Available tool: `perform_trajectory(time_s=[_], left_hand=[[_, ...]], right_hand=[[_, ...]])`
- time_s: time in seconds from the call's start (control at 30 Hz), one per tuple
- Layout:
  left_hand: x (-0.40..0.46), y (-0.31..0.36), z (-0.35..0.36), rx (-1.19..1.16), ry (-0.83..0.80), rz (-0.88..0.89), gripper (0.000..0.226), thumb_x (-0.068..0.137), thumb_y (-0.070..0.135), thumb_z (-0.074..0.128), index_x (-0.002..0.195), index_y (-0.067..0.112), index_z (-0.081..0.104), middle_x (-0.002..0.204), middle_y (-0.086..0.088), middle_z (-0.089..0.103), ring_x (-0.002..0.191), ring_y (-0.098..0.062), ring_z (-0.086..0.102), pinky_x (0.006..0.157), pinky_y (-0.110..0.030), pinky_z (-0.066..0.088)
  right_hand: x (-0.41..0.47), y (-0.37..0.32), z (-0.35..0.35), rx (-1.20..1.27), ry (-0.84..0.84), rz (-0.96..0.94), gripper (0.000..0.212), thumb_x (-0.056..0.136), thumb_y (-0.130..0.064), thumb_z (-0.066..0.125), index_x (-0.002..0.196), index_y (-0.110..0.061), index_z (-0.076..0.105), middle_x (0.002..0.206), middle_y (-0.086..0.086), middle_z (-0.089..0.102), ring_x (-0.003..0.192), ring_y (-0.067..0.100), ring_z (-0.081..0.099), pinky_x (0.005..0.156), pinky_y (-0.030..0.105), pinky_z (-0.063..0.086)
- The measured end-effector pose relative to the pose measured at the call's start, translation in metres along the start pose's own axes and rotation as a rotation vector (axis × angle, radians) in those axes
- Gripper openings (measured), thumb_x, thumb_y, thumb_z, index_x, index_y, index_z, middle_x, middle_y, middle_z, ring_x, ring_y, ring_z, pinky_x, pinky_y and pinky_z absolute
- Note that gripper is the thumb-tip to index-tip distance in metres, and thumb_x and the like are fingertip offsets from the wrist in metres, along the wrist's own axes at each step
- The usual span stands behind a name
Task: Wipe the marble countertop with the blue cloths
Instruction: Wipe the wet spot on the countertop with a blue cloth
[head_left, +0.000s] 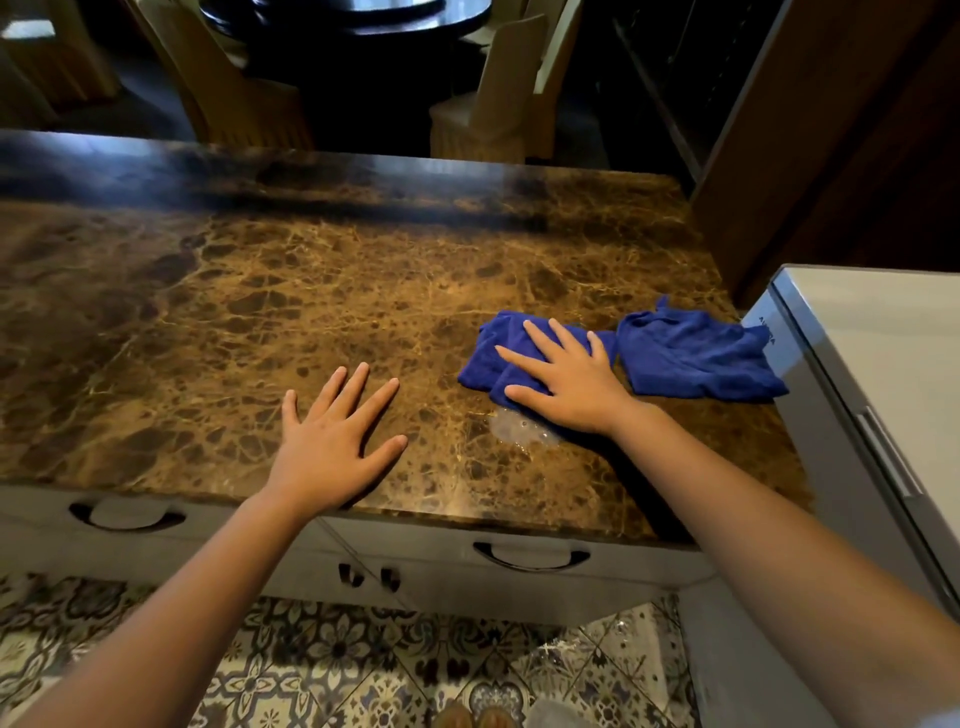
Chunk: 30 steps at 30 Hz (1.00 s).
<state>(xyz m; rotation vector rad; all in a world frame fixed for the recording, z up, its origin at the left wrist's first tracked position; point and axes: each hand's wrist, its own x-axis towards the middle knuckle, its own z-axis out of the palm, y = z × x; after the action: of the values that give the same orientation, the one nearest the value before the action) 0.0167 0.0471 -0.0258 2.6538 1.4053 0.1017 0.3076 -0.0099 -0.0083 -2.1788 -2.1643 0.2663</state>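
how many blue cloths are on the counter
2. One blue cloth lies under the right hand, beside a wet patch. The other cloth lies just right of it, near the countertop edge. None appear hidden.

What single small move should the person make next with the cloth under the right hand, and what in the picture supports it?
Probably draw the right hand and the blue cloth beneath it back toward the near edge, over the wet patch. The patch shines on the marble countertop just in front of the cloth, not yet wiped, and the hand lies flat on the cloth.
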Motion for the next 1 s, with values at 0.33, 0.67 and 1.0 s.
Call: perform_trajectory(time_s=[0.33, 0.67, 1.0], left_hand=[[0.000, 0.001, 0.000, 0.005, 0.021, -0.007, 0.072, 0.074, 0.073, 0.014, 0.141, 0.047, 0.012, 0.158, 0.003, 0.007, 0.145, -0.017, 0.001, 0.110, -0.061, 0.001], [0.000, 0.000, 0.000, 0.001, 0.004, 0.005, 0.073, 0.074, 0.074, 0.013, 0.141, 0.046, 0.012, 0.158, 0.002, 0.006, 0.145, -0.018, 0.000, 0.110, -0.061, -0.001], [0.000, -0.002, 0.000, -0.004, -0.009, 0.021, 0.071, 0.076, 0.074, 0.011, 0.141, 0.047, 0.007, 0.158, 0.003, 0.002, 0.144, -0.017, -0.003, 0.110, -0.061, -0.004]], right_hand=[[-0.053, -0.065, 0.019, 0.113, 0.068, -0.157, 0.059, 0.077, -0.068, 0.022, 0.132, -0.049, 0.032, 0.154, -0.004, 0.015, 0.140, 0.023, 0.001, 0.105, 0.061, -0.007], [-0.104, -0.063, 0.030, 0.045, 0.097, -0.530, 0.040, 0.090, -0.041, 0.046, 0.129, -0.037, 0.045, 0.148, -0.003, 0.032, 0.138, 0.026, 0.018, 0.105, 0.061, 0.015], [-0.104, -0.049, -0.006, 0.952, 0.374, -0.072, 0.031, 0.085, -0.022, 0.054, 0.116, -0.023, 0.052, 0.116, -0.002, 0.057, 0.105, -0.011, 0.050, 0.092, 0.011, 0.037]])
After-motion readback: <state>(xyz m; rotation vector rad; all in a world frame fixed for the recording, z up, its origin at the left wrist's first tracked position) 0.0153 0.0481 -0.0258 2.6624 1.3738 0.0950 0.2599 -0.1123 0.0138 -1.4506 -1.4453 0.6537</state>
